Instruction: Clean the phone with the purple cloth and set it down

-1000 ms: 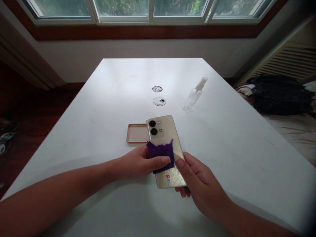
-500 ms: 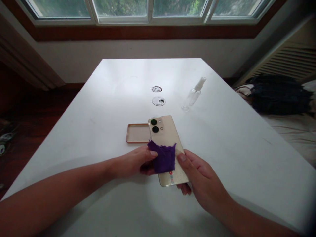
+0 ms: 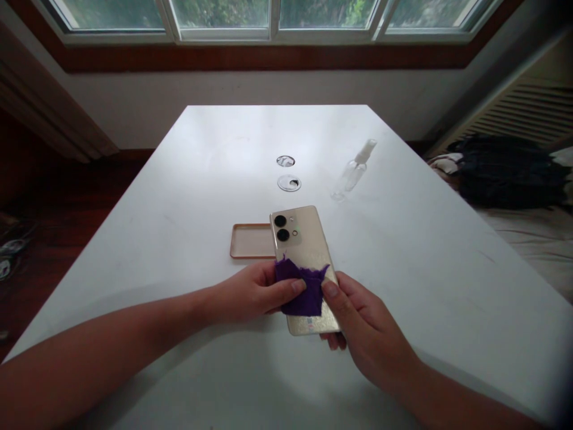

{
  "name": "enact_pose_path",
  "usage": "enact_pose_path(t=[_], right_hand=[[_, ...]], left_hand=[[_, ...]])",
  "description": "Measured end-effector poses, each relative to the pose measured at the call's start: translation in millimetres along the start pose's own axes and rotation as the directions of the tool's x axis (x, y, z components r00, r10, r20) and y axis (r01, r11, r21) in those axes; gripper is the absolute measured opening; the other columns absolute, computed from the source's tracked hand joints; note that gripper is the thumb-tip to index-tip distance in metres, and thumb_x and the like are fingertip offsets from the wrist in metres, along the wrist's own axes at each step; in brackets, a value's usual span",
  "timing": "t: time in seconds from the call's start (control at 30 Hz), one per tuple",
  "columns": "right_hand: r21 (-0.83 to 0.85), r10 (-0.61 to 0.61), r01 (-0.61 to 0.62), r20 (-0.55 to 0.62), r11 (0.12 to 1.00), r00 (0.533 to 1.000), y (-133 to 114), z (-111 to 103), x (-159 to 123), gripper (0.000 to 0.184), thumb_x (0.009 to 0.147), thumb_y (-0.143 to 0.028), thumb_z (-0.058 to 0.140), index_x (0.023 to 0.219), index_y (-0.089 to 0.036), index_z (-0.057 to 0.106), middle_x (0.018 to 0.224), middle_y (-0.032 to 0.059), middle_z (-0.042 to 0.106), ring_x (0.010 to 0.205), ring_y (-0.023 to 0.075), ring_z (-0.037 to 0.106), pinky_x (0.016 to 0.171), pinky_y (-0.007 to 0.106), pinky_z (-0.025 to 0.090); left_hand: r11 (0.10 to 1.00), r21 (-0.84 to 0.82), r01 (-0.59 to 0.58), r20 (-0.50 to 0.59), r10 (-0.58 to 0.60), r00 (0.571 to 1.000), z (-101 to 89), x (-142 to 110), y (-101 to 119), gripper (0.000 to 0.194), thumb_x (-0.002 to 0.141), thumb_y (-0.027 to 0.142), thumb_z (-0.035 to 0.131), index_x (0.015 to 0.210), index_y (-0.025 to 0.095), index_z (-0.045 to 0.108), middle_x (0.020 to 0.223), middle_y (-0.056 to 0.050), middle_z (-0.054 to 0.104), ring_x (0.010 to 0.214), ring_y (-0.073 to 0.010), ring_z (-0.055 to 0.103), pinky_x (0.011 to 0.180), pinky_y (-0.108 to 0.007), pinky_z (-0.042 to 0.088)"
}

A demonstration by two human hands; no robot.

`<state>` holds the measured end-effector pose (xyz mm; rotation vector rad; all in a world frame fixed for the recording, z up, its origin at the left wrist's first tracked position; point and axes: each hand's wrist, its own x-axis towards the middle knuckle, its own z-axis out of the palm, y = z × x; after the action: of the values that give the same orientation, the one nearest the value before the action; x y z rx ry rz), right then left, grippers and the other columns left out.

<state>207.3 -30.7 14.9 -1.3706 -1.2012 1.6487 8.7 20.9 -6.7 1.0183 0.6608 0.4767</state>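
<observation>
A gold smartphone (image 3: 307,239) is held back side up and tilted above the table, its two large black camera lenses at the top left. My right hand (image 3: 362,316) grips its lower right edge, thumb on the back and fingers underneath. A frayed purple cloth (image 3: 304,301) lies over the lower half of the phone's back. My left hand (image 3: 257,292) presses the cloth against the phone with its thumb; its other fingers are mostly hidden behind the cloth and phone. Behind the phone, partly covered by it, a phone case (image 3: 253,241) with an orange-brown rim lies on the table.
On the white table (image 3: 179,370), a clear spray bottle (image 3: 351,176) lies at the back right. Two round cable-hole fittings (image 3: 289,183) are set into the tabletop. A dark pile of cloth (image 3: 510,173) sits beyond the right edge, and windows are behind.
My left thumb has moved right, further over the cloth. The cloth has shifted slightly right on the phone, and the phone has tilted a little in my right hand.
</observation>
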Motion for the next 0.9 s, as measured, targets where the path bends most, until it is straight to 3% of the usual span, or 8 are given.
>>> enact_pose_path(t=[0.07,0.17,0.33,0.43,0.53,0.9], right_hand=[[0.011,-0.008,0.008,0.005,1.000,1.000,2,-1,1,0.045,0.096,-0.063,0.051,0.088,-0.019,0.057,0.056,-0.0040,0.055,0.045,0.0094,0.047,0.042,0.019,0.038],[0.033,0.005,-0.005,-0.006,0.999,1.000,3,0,1,0.045,0.096,-0.063,0.051,0.088,-0.020,0.057,0.055,-0.0044,0.055,0.045,0.0089,0.048,0.041,0.018,0.038],[0.074,0.042,-0.040,-0.033,0.997,0.999,3,2,1,0.047,0.095,-0.065,0.051,0.086,-0.019,0.057,0.052,-0.0051,0.053,0.042,0.0081,0.046,0.039,0.017,0.036],[0.108,0.056,-0.053,-0.030,0.993,0.998,4,2,2,0.048,0.094,-0.066,0.053,0.083,-0.019,0.057,0.050,-0.0050,0.053,0.040,0.0077,0.045,0.038,0.016,0.034],[0.153,0.076,-0.071,-0.028,0.986,0.997,4,2,3,0.050,0.091,-0.068,0.055,0.080,-0.019,0.056,0.048,-0.0046,0.053,0.038,0.0078,0.043,0.036,0.017,0.033],[0.198,0.044,-0.029,-0.071,0.980,0.997,6,-1,4,0.046,0.089,-0.064,0.062,0.082,-0.018,0.060,0.052,-0.0039,0.052,0.039,0.0076,0.043,0.035,0.017,0.034]], left_hand=[[0.996,-0.083,-0.009,0.023,0.011,1.000,1.0,1,0,0.040,0.086,0.051,0.071,0.097,0.012,0.067,0.086,-0.006,0.071,0.074,-0.0142,0.063,0.073,-0.026,0.049],[0.994,-0.111,-0.010,0.053,0.016,0.998,0.6,2,1,0.037,0.086,0.047,0.073,0.099,0.012,0.070,0.095,-0.008,0.074,0.085,-0.0162,0.067,0.084,-0.029,0.051],[0.997,-0.070,-0.020,0.068,0.025,0.997,-1.3,1,3,0.040,0.082,0.048,0.077,0.096,0.011,0.067,0.086,-0.006,0.069,0.074,-0.0130,0.061,0.071,-0.024,0.048],[0.998,-0.052,-0.045,0.112,0.050,0.992,-2.6,-1,3,0.040,0.085,0.049,0.073,0.089,0.011,0.062,0.068,0.001,0.054,0.058,-0.0073,0.046,0.054,-0.019,0.034],[0.997,-0.022,-0.079,0.148,0.081,0.986,-4.1,-5,3,0.041,0.091,0.053,0.064,0.084,0.013,0.055,0.060,0.006,0.040,0.052,-0.0056,0.031,0.048,-0.020,0.020],[0.979,0.078,-0.188,0.159,0.174,0.972,-8.9,-6,-2,0.055,0.092,0.069,0.049,0.072,0.017,0.046,0.056,0.004,0.041,0.048,-0.0072,0.031,0.047,-0.024,0.022]])
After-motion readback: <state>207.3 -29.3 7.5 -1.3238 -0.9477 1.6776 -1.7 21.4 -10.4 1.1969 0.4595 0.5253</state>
